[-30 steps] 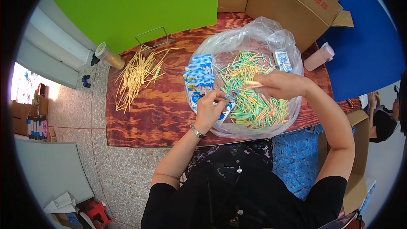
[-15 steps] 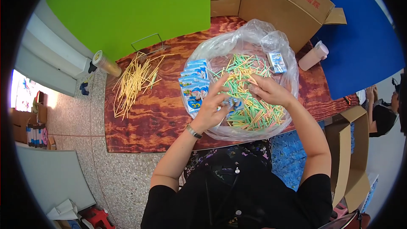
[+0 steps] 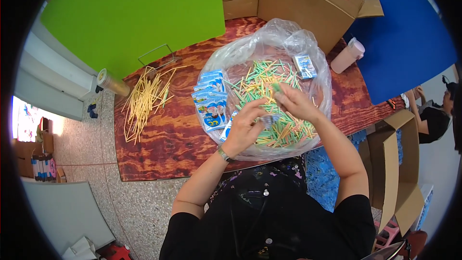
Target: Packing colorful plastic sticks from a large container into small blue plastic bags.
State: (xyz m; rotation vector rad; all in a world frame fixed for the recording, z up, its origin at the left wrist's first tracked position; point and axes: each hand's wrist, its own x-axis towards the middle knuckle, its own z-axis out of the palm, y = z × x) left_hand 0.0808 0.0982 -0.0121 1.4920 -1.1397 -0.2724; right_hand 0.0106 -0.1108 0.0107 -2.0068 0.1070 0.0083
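A pile of short, thin sticks in green, yellow and pink lies on a clear plastic bag with its rim gathered up. Over the pile, my left hand has its fingers closed on a small blue packet, blurred by motion. To its right, my right hand pinches a few green sticks between thumb and fingers. Several flat blue-and-white packets overlap at the bag's left side, close to my left wrist. Another stack of packets sits at the bag's upper right.
Long yellow sticks lie on the left of the red-brown table, by a wire stand and a clear cup stack. Behind are cardboard boxes and a pink bottle. An open carton stands right, near another person.
My right hand now shows green sticks at its fingertips. My left hand remains close beside it with the packet. The whole view has shifted slightly.
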